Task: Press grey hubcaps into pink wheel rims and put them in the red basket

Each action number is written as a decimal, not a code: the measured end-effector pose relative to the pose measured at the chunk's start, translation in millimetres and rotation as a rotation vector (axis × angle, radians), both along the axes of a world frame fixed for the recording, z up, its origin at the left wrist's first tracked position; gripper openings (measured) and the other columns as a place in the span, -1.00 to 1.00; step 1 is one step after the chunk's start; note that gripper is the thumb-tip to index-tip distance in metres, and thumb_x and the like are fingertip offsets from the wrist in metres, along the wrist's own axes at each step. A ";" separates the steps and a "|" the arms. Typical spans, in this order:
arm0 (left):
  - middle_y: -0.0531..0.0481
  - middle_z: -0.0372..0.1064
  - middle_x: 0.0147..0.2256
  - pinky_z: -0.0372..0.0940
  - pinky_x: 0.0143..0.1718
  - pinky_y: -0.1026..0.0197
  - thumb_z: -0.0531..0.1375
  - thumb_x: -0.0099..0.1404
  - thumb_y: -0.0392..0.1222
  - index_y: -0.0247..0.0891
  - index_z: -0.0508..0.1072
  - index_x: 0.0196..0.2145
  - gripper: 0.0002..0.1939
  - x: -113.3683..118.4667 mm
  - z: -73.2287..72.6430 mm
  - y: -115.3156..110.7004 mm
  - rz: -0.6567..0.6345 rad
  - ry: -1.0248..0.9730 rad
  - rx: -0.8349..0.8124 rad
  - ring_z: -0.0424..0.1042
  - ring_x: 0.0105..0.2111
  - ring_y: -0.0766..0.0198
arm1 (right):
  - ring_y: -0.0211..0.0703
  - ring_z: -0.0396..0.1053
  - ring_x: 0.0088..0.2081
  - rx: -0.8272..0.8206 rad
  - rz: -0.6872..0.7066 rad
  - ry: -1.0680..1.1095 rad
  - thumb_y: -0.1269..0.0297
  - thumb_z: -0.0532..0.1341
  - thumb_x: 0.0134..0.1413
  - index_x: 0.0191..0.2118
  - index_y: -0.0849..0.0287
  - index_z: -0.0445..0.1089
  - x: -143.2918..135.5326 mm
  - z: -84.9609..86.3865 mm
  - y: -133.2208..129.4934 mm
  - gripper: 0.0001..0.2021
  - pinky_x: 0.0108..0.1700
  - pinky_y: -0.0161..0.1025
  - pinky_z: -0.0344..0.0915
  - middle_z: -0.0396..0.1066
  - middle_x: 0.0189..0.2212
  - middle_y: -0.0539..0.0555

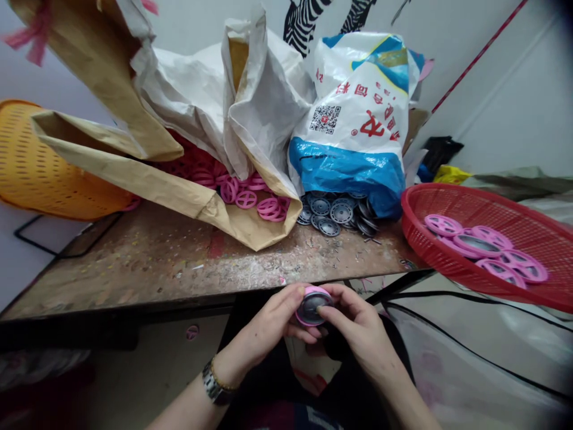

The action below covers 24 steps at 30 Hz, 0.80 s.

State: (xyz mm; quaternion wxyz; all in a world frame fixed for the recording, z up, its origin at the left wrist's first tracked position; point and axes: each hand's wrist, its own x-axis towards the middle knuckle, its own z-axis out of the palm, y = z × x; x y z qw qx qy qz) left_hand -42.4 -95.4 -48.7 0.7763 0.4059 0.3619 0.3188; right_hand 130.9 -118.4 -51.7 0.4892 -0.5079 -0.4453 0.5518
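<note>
Pink w/ a grey disc in its face: 1 wheel [308, 310], held over the lap, just off the table [161, 257] edge. L hand [282, 313] grips its rim; R hand [353, 310] pinches it too, thumb on the grey. 1 watch [213, 385], L wrist. Beyond: 1 paper sack [179, 196] w/ many pink rings, 1 blue/white bag [353, 119] w/ approx. a dozen-plus grey discs [341, 212] at its mouth. 1 red basket [447, 283], R side, 5+ pink pcs.

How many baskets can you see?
2: an orange basket at the far left, and a red basket at the right with pink wheels in it. Any behind the bags would be hidden.
</note>
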 end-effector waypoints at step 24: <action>0.05 0.32 -0.44 0.29 -0.53 0.28 0.06 0.42 0.10 -0.24 0.37 -0.30 -0.66 17.9 -10.3 1.9 0.100 0.374 0.379 0.39 -0.52 0.28 | -0.20 0.36 -0.37 -0.042 0.105 -0.067 0.05 0.33 0.06 -0.26 0.17 0.46 13.0 -11.7 7.1 -0.72 -0.30 -0.30 0.27 0.45 -0.41 0.00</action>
